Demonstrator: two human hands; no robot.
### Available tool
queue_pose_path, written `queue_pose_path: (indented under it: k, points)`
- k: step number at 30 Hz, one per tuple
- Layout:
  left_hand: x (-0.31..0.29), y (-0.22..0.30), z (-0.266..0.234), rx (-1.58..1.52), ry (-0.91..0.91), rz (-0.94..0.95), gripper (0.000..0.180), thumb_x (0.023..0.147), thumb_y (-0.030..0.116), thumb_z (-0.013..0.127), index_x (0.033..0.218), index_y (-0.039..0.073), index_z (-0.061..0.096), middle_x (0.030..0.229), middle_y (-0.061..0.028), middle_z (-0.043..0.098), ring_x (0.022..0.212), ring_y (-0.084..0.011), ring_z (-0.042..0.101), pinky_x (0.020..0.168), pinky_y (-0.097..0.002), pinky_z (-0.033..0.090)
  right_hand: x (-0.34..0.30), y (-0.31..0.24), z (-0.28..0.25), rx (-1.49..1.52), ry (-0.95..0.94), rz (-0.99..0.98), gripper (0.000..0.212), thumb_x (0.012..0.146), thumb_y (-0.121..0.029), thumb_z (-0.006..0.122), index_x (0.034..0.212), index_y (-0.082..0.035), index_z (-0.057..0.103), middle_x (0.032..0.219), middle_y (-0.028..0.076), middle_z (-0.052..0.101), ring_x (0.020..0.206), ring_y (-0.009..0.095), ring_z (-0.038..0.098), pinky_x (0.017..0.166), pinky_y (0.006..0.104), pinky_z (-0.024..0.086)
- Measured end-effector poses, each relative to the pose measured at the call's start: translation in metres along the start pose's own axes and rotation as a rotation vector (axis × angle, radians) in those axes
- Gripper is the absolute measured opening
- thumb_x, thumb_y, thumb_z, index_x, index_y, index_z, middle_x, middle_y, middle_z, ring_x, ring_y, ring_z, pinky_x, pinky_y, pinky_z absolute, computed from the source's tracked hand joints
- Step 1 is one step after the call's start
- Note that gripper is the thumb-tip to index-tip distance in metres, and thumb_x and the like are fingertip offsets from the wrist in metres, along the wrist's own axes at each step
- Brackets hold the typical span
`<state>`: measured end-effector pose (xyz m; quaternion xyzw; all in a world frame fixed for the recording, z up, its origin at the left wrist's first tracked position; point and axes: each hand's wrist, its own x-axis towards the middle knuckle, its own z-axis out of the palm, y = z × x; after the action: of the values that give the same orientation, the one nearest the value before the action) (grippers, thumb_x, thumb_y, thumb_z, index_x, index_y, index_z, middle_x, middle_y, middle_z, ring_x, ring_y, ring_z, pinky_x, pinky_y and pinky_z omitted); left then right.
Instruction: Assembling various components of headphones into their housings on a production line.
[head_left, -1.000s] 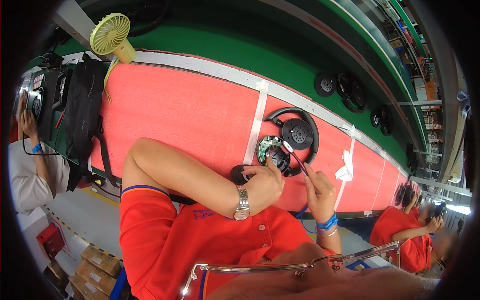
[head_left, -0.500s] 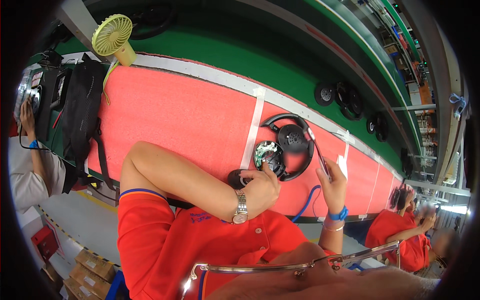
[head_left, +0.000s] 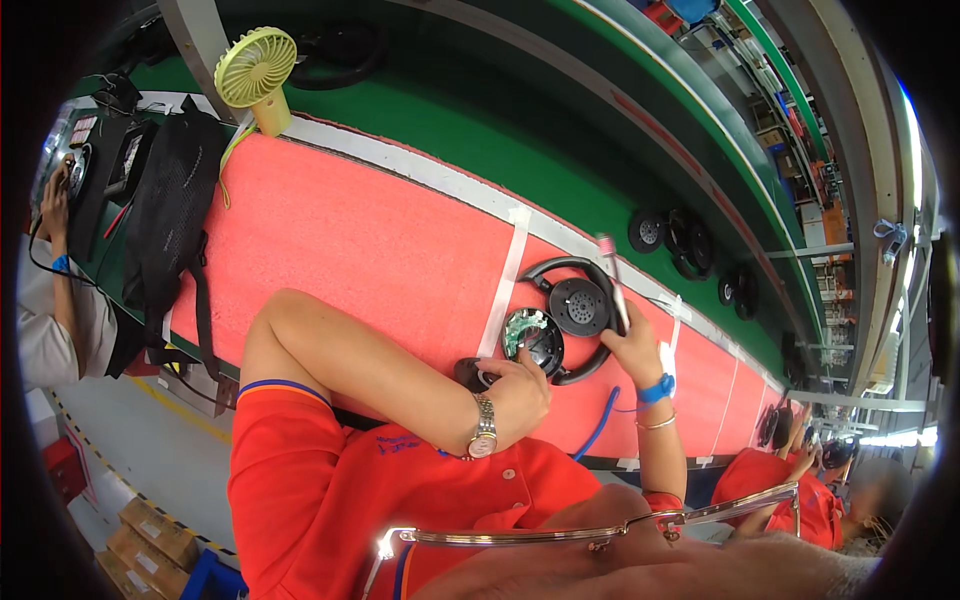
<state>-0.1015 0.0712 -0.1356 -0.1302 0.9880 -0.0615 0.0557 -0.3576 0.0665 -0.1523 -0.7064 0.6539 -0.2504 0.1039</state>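
Observation:
A black steering wheel [head_left: 606,290] with a round perforated hub lies on the pink bench mat. Against its near left side sits a round black housing [head_left: 541,353], its inside showing a pale green circuit board [head_left: 523,330]. My left hand [head_left: 518,396] is closed at the housing's near edge, one finger reaching into it; the exact grip is partly hidden. Beside that hand's thumb is a small dark rounded part [head_left: 468,374]. My right hand [head_left: 634,346] grips a slim stick-like tool [head_left: 615,285] with a pinkish end, held upright over the wheel's right rim.
A yellow-green fan [head_left: 258,80] and a black bag [head_left: 175,200] stand at the left. Several wheel parts [head_left: 688,243] lie on the green conveyor [head_left: 480,140] beyond the bench. A blue cable [head_left: 600,425] hangs over the near edge. Co-workers sit at both sides.
My right hand has moved left and up toward the wheel, with the tool turned more upright. My left hand stays at the housing. The whole view has shifted slightly.

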Motion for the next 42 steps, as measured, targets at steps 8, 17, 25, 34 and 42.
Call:
queue_pose_path:
  k: [8, 17, 25, 34, 42]
  points:
    - [0.007, -0.035, -0.009, -0.179, 0.144, -0.074, 0.025, 0.081, 0.016, 0.051, 0.094, -0.004, 0.060, 0.092, -0.0274, 0.062, 0.066, -0.0337, 0.064, 0.046, -0.0431, 0.051, 0.032, -0.034, -0.047, 1.055, -0.233, 0.674, 0.031, 0.078, 0.005, 0.059, 0.108, 0.000, 0.052, 0.073, -0.001, 0.051, 0.048, 0.002, 0.033, 0.040, 0.0187, 0.020]
    - [0.057, -0.186, -0.008, -0.164, 0.575, -0.461, 0.018, 0.070, 0.000, 0.060, 0.087, 0.003, 0.054, 0.076, -0.0114, 0.059, 0.067, -0.0243, 0.063, 0.057, -0.0328, 0.052, 0.070, -0.013, -0.011, 0.937, 0.406, 0.245, 0.029, 0.077, 0.008, 0.061, 0.102, -0.004, 0.054, 0.096, 0.002, 0.058, 0.061, 0.004, 0.044, 0.049, 0.0175, 0.031]
    - [0.068, -0.226, 0.029, -0.165, 0.532, -0.507, 0.023, 0.067, -0.004, 0.062, 0.087, 0.003, 0.055, 0.081, -0.0111, 0.060, 0.075, -0.0247, 0.063, 0.065, -0.0332, 0.052, 0.098, 0.005, 0.034, 0.480, 0.275, 0.129, 0.018, 0.074, 0.011, 0.060, 0.087, -0.001, 0.057, 0.092, 0.003, 0.060, 0.083, 0.009, 0.053, 0.069, 0.0220, 0.044]
    - [0.068, -0.238, 0.037, -0.124, 0.615, -0.522, 0.020, 0.068, -0.002, 0.061, 0.086, 0.005, 0.056, 0.081, -0.0095, 0.059, 0.079, -0.0238, 0.060, 0.068, -0.0331, 0.050, 0.135, -0.006, 0.030, 1.257, 0.394, 0.425, 0.019, 0.087, -0.016, 0.066, 0.081, -0.005, 0.052, 0.064, -0.003, 0.046, 0.048, 0.004, 0.031, 0.043, 0.0209, 0.021]
    - [0.075, -0.247, 0.071, -0.115, 0.417, -0.582, 0.022, 0.074, 0.005, 0.059, 0.096, 0.005, 0.059, 0.095, -0.0109, 0.060, 0.099, -0.0251, 0.056, 0.087, -0.0412, 0.045, 0.142, 0.005, 0.068, 1.314, 0.466, 0.613, 0.025, 0.095, -0.014, 0.053, 0.112, 0.005, 0.051, 0.084, 0.005, 0.057, 0.072, 0.015, 0.062, 0.049, 0.0214, 0.040]
